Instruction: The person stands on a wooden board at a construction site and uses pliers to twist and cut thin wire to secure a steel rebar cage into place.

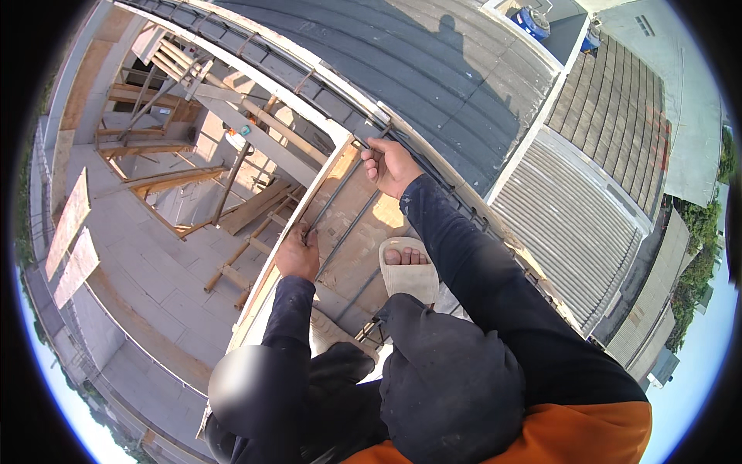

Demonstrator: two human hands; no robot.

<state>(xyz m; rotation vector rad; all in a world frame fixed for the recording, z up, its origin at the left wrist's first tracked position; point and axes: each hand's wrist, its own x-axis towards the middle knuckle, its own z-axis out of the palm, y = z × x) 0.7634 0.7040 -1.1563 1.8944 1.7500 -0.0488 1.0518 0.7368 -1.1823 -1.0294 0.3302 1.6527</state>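
Note:
My left hand (pixel 297 254) has its fingers closed on a thin steel bar (pixel 337 192) at the inner edge of a plywood formwork channel (pixel 390 213). Higher up and to the right, my right hand (pixel 389 168) is curled around what looks like the same bar, near the corner of a pale board edge. More bars lie across and along the channel below my hands. My sandaled foot (pixel 406 267) rests inside the channel.
To the left is a drop to a lower level with timber framing (pixel 143 183), bamboo poles (pixel 251 247) and loose boards (pixel 69 216). To the right lie a dark roof (pixel 456 77) with a person's shadow, corrugated roofing (pixel 560 232) and blue containers (pixel 529 23).

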